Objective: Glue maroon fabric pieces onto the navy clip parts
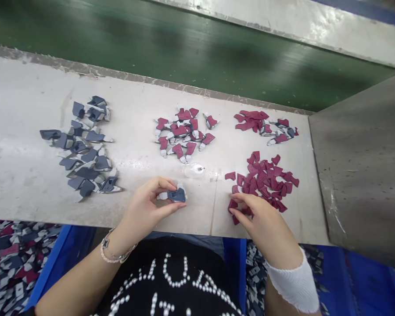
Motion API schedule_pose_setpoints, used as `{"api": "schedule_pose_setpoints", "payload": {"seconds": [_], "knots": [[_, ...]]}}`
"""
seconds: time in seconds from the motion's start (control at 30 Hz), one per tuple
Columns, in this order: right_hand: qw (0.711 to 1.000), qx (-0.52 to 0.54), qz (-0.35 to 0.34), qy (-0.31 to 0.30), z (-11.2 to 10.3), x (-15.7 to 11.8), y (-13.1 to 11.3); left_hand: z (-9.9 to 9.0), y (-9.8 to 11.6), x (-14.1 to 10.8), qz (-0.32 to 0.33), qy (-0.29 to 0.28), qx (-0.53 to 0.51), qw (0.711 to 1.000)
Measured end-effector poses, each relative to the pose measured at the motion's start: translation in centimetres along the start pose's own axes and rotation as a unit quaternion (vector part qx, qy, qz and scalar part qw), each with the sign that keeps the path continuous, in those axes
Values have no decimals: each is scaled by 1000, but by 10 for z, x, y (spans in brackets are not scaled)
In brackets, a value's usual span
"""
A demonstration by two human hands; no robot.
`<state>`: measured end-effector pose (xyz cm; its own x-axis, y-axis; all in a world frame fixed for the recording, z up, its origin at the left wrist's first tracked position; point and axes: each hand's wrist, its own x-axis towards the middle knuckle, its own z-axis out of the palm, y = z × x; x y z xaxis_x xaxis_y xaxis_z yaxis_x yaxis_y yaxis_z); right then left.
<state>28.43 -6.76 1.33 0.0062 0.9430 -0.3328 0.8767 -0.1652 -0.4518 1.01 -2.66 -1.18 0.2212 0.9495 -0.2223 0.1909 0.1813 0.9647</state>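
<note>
Between thumb and fingers, my left hand [148,202] grips a small blue-and-grey plastic part [177,195] just above the bench. My right hand [260,219] is at the near left edge of a loose heap of maroon plastic pieces [266,180], its thumb and forefinger pinched around one maroon piece [232,205]. A pile of blue-and-grey parts [88,162] lies to the left of my left hand. Farther back, in the middle, lies a group of maroon-and-grey parts [181,131].
At the back right lie more maroon pieces [252,119] beside a few assembled parts [279,131]. A metal panel [362,166] bounds the bench [200,219] on the right; a green belt [184,52] runs behind. Blue bins [52,263] of parts stand below the near edge.
</note>
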Motion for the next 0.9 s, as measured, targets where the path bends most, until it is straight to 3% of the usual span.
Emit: {"api": "schedule_pose_setpoints", "payload": {"seconds": [0.17, 0.4, 0.57, 0.7, 0.9], "knots": [[1000, 19, -7, -16, 8, 12, 4, 3, 2, -1, 22, -22, 0, 1000], [995, 62, -43, -63, -9, 19, 1, 4, 3, -2, 14, -12, 16, 1000], [991, 84, -86, -59, -16, 20, -6, 9, 1, -1, 8, -23, 3, 1000], [979, 147, -134, -48, -21, 18, -17, 15, 0, -1, 0, -23, -21, 1000], [948, 275, -148, -69, -23, 14, -48, 25, -4, -3, 32, -3, -11, 999]]}}
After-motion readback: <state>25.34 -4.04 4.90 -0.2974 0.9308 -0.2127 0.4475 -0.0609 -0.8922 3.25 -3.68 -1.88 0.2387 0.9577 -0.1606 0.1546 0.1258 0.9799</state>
